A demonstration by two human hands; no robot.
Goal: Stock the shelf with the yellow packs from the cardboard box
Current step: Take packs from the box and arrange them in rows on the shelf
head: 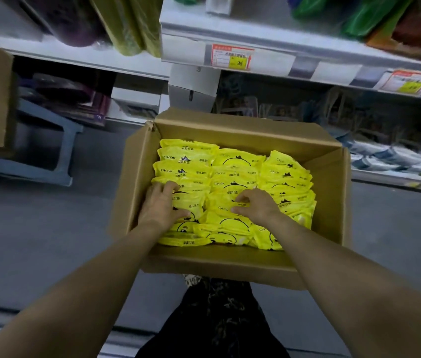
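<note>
The yellow packs (232, 174) stand in rows in the cardboard box (137, 177), probably so they lift out in bunches. The left hand (162, 206) curls round several; the right hand (255, 205) pinches one.

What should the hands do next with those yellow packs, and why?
Probably lift a bunch straight up out of the cardboard box. The left hand and right hand are on the yellow packs in the near rows with fingers curled round some. The box looks full, so the shelf likely awaits its first packs.
</note>
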